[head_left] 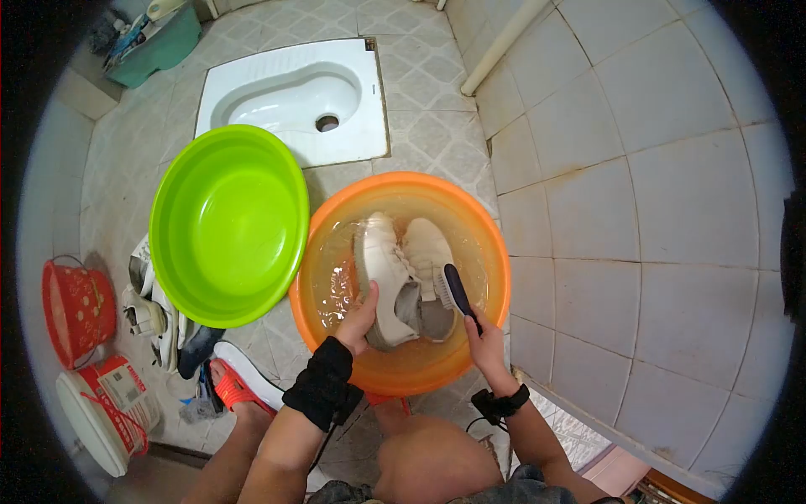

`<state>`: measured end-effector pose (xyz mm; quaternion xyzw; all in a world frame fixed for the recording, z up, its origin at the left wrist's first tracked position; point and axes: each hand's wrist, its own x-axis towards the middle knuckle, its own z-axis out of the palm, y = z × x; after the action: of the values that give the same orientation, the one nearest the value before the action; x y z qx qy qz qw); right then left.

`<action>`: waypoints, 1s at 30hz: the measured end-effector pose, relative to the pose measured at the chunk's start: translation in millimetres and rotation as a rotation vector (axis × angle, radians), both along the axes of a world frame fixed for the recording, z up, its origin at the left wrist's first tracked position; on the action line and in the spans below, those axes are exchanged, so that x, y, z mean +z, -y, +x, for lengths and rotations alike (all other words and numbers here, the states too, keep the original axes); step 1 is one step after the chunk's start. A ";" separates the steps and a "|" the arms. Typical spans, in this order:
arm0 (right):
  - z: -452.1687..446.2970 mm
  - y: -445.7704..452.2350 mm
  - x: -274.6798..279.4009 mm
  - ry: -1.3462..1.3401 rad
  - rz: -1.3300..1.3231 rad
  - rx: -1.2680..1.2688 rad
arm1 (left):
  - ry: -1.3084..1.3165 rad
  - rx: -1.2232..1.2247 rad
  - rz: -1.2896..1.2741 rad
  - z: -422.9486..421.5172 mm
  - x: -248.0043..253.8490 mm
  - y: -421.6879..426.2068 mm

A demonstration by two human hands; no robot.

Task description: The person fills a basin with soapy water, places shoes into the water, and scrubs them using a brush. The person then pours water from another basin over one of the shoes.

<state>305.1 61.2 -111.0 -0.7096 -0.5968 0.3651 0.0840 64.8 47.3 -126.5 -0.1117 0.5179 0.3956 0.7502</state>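
In the head view, an orange basin (501,244) of cloudy water stands in front of me. Two pale shoes lie in it: the left shoe (379,252) is nearer my left hand, and the right shoe (426,244) sits beside it, mostly under water. My left hand (359,323) is closed on the side of the left shoe, its thumb up along the edge and the other fingers partly hidden. The dark handle of a scrub brush (456,287) is gripped by my right hand (484,338). Its light bristles face the right shoe near the opening.
A green basin (227,223) touches the orange one at left. Behind it is a squat toilet (290,101). Several shoes (155,311), a red bucket (80,307) and a white bucket (105,412) are at far left. A tiled wall (588,227) rises at right.
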 end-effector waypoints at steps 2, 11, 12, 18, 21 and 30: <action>0.1 -2.0 0.7 -0.005 0.017 0.002 | -0.336 -0.073 0.188 8.5 -33.0 11.3; 1.5 -1.3 -1.2 -0.010 0.079 0.037 | -1.115 -0.632 0.017 11.0 -70.1 18.0; 1.3 0.6 -2.7 0.002 0.112 0.046 | -1.005 -0.579 0.126 6.5 -79.1 22.6; 3.7 0.1 0.2 -0.014 0.058 0.014 | -0.331 -0.184 0.186 -14.5 -41.1 34.1; -2.4 -7.8 18.3 -0.065 0.057 -0.060 | -0.169 -0.115 0.186 -28.5 -13.8 33.4; 1.5 -5.8 4.3 -0.123 0.264 -0.030 | -0.272 0.244 0.488 -139.1 84.0 28.3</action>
<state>306.6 67.1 -106.7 -0.6774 -0.6227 0.3251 0.2183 -74.3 19.0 -42.5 0.0643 0.4860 0.6067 0.6257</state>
